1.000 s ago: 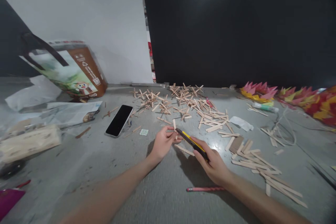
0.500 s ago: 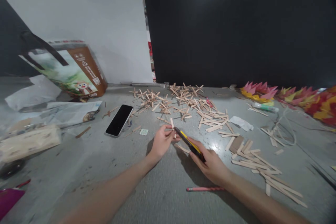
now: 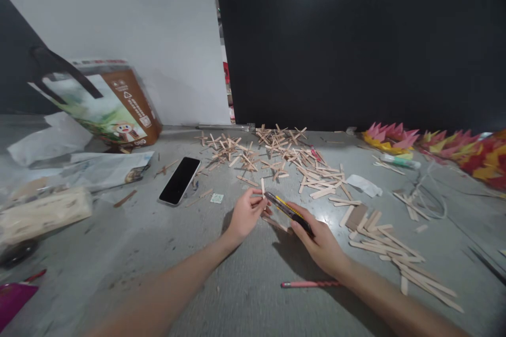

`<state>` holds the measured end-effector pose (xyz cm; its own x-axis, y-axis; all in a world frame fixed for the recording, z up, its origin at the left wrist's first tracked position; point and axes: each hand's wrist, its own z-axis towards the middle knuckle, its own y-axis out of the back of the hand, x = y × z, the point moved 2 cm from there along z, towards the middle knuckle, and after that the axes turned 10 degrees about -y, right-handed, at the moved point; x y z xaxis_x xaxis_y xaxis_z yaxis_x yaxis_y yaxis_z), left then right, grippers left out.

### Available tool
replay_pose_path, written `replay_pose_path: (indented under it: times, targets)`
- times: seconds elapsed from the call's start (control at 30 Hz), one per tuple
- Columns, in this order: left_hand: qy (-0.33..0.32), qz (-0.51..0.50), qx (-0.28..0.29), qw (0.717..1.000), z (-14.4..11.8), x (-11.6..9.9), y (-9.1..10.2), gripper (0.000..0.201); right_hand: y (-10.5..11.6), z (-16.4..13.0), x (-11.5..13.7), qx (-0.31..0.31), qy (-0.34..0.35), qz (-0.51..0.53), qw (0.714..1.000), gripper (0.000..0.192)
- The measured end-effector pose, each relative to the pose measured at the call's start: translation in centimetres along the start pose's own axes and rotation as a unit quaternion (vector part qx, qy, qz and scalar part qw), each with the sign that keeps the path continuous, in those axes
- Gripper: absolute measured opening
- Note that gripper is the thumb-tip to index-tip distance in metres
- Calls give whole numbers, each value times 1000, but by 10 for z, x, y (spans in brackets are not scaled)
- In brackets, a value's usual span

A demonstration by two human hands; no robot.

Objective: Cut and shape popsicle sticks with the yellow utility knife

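My left hand [image 3: 245,214] is closed on a pale wooden craft stick [image 3: 263,186], whose upper end stands up above the fingertips. In my right hand [image 3: 322,242] is a black and yellow utility knife [image 3: 290,211], its front end against the stick beside my left fingertips. The blade itself is too small to make out. Below the knife, another stick [image 3: 275,224] lies on the table. A pink pencil [image 3: 308,285] rests near my right wrist.
Crossed sticks [image 3: 247,158] are heaped at the back, and loose sticks [image 3: 395,250] lie on the right. A phone [image 3: 179,181] and a printed bag [image 3: 114,102] are on the left. Paper petals [image 3: 391,138] and a glue tube [image 3: 400,161] sit at the back right.
The knife has tilted flatter, and my right hand has shifted slightly right and up. The stick in my left hand has turned more upright and moved a little right.
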<state>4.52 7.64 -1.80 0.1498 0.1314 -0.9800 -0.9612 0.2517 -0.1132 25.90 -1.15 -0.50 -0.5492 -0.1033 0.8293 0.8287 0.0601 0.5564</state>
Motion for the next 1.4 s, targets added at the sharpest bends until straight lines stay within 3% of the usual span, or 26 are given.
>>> replay_pose_path:
  times: [0.23, 0.57, 1.1, 1.3, 1.4]
  targets:
    - [-15, 19, 6, 1000, -1, -6, -1, 50, 0, 2, -3, 1, 15, 12, 1000, 45]
    - [-5, 43, 3, 999, -1, -6, -1, 28, 2, -2, 2, 28, 54, -16, 998, 45]
    - [-10, 28, 2, 1000, -1, -8, -2, 33, 2, -3, 0, 34, 57, -20, 998, 47]
    - [-40, 50, 20, 998, -6, -13, -9, 41, 3, -5, 4, 4, 59, -35, 998, 46]
    - [-32, 40, -9, 999, -2, -10, -5, 43, 5, -11, 0, -32, 82, -37, 995, 43]
